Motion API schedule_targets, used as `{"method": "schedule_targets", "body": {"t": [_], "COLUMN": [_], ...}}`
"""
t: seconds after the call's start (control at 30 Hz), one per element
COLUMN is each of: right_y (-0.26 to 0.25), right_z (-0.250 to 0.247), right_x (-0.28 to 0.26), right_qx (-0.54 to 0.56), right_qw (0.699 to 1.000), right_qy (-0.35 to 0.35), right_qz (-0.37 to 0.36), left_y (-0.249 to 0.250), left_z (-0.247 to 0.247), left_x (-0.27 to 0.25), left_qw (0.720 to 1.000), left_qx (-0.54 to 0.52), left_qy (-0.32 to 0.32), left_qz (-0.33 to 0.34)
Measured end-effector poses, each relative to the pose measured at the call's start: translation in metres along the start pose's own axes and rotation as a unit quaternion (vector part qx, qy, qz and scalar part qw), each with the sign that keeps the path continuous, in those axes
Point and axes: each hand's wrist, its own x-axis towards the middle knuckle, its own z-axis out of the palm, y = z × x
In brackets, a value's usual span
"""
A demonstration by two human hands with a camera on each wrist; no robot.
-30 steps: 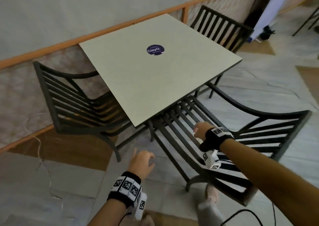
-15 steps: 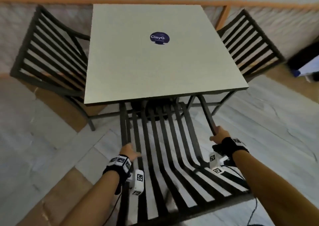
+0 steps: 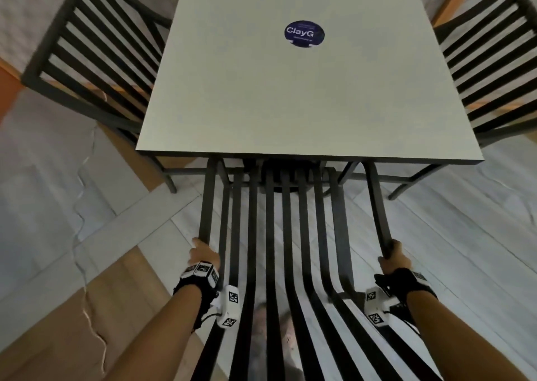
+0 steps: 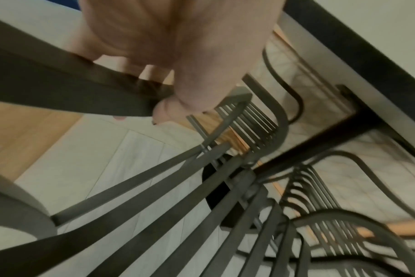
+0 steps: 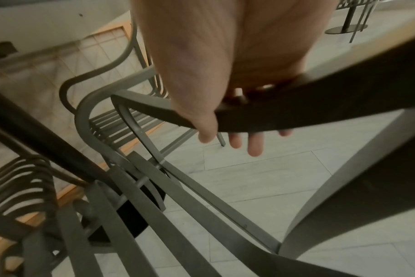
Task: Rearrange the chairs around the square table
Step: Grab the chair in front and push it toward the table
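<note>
My left hand point(image 3: 203, 255) and right hand point(image 3: 393, 257) each wrap an armrest of the dark slatted metal armchair point(image 3: 279, 235). It lies straight ahead of me, slats running lengthwise toward the square table point(image 3: 305, 98), its front tucked under the near edge (both hands equally placed). Two matching chairs flank the table's side edges

Dark slatted near chair point(image 3: 286, 235) tucked under the pale square table point(image 3: 305, 95), two more flanking it.
</note>
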Motion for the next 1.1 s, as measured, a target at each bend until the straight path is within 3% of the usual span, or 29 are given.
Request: {"method": "schedule_targets", "body": {"t": [0.5, 0.83, 1.1], "right_y": [0.025, 0.032, 0.029], "right_z": [0.007, 0.01, -0.007], "right_x": [-0.008, -0.023, -0.039], "right_qx": [0.005, 0.001, -0.023], "right_qw": [0.999, 1.0, 1.0], "right_qy": [0.038, 0.021, 0.0], "right_qz": [0.013, 0.008, -0.001], "left_y": [-0.021, -0.027, -0.024], "left_z": [0.002, -0.002, -0.008], "left_x": [0.001, 0.004, -0.029], "left_qw": [0.999, 0.999, 0.997], "left_qx": [-0.022, 0.01, 0.058], "left_qy": [-0.032, -0.024, -0.033], "left_qz": [0.032, 0.04, 0.031]}}
